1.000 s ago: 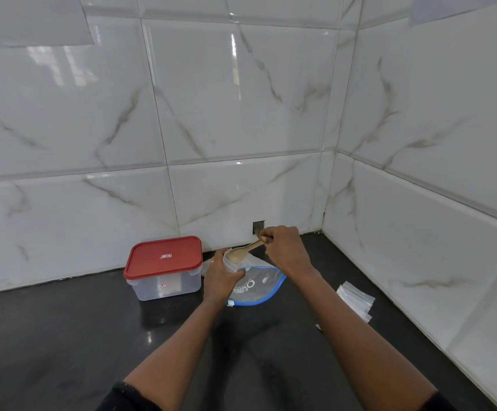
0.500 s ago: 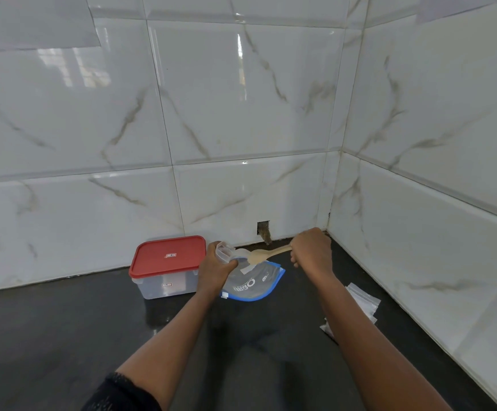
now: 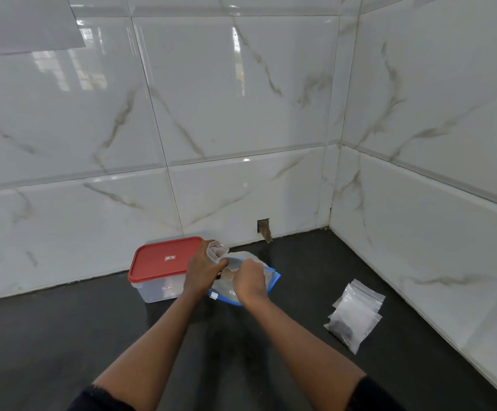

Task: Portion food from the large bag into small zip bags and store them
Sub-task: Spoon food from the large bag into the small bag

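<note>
White marble-look tiles close off the far and right sides of a corner, and the work goes on over a dark glossy counter (image 3: 63, 345) below them. Against the far wall sits a clear storage box with a red lid (image 3: 164, 258), lid on; just to its right the left hand (image 3: 202, 272) is closed around a small zip bag (image 3: 216, 253), holding it upright with its mouth open. The right hand (image 3: 248, 281) is closed too, reaching down at the mouth of the large bag (image 3: 266, 280), a blue-edged pouch lying on the counter touching the box's right side; whatever it grips is hidden under the knuckles, so I cannot tell what it holds. Well apart to the right, near the side wall, lies a pile of spare zip bags (image 3: 355, 312), at least one with something dark in it. The step looks like loading a portion from the pouch into the small bag. To do it well, keep the small bag's mouth spread and directly beside the pouch opening so nothing drops on the counter, lift the portion level, tip it deep inside rather than over the zip track, and stop short of the seal line so it can be pressed shut cleanly
</note>
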`<state>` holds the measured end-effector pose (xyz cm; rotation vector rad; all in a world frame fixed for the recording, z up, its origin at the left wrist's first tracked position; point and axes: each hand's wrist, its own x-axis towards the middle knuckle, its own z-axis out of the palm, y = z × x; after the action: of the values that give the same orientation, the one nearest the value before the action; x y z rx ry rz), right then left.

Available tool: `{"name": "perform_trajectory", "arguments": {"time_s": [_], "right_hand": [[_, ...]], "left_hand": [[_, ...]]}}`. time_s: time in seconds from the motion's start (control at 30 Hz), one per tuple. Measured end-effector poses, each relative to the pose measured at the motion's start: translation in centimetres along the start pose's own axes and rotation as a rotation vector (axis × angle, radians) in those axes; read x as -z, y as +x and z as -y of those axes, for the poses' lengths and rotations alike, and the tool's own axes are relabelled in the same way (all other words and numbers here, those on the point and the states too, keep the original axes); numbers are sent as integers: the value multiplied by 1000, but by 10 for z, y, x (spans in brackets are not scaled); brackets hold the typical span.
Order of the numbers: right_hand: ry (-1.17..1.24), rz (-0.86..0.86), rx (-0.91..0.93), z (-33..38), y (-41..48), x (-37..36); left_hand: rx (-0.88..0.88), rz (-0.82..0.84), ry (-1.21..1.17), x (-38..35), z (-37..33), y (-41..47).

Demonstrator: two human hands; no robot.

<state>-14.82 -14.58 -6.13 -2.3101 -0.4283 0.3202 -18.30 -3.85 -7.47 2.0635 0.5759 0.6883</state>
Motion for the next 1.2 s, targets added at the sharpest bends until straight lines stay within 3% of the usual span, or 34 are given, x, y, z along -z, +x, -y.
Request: {"name": "perform_trajectory", "arguments": {"time_s": [0.27,0.5,1.03,1.2], "right_hand": [[345,27,-280,0,15,-13],[848,33,-535,7,24,-28],[842,56,-535,5,36,-42],[667,-13,-498,-2,36,-36]], "left_hand": [[-37,-5,11,8,1,6],[-56,0,29,13,4,7],[-64,-1,72,18,-3,1],[-57,-12,94,12,-3,2]]}}
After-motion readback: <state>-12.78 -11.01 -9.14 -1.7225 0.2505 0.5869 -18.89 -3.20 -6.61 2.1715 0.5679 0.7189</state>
